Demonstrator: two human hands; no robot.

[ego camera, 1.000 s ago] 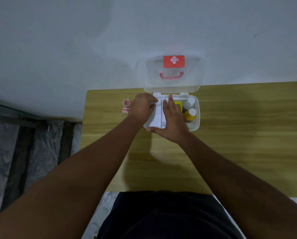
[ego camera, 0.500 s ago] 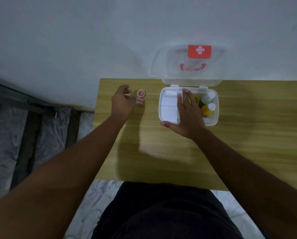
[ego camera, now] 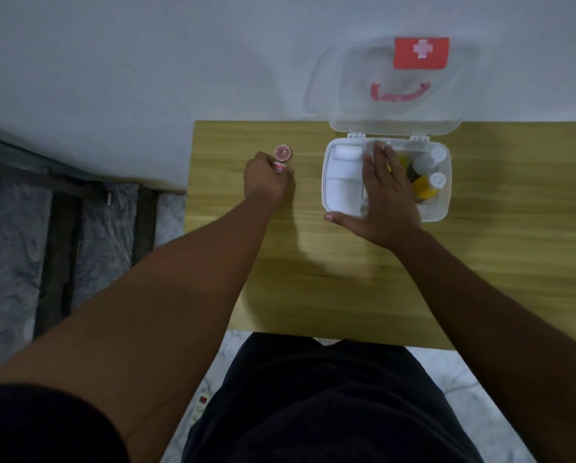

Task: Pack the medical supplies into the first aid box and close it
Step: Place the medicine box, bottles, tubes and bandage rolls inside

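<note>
While the first aid box (ego camera: 437,208) stands open on the table (ego camera: 347,279), the right hand (ego camera: 385,198) is laid flat across it; left of the box, a small pink roll (ego camera: 279,167) is pinched by the left hand (ego camera: 265,180), a second roll (ego camera: 283,153) just beyond.

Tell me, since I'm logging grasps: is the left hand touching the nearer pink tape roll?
Touching. The head view shows the left hand with its fingers closed around the nearer pink roll, no gap visible.

A wooden table (ego camera: 347,279) stands against a plain white wall (ego camera: 112,61) (dim light) over marbled floor (ego camera: 106,222).
</note>
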